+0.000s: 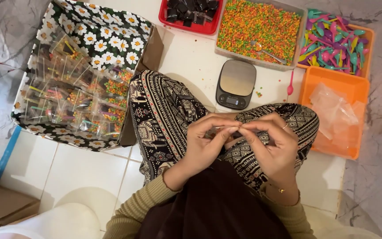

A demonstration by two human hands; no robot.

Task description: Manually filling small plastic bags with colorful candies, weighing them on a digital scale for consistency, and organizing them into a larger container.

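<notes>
From the head camera, the left hand [206, 144] and the right hand [273, 146] are meeting over the lap, each grip pinching something small and thin between the fingertips; what it is cannot be told. This looks like a fiddly handling step, calling for steady fingertips. On the floor ahead, a grey tray [221, 49] is holding colourful pellets [257, 24] beside a kitchen scale [235, 83]. An orange bin [359, 90] is holding clear bags [334, 115], another is holding plastic spoons [332, 42], and a flowered box [107, 33] is holding filled packets [74, 99].
</notes>
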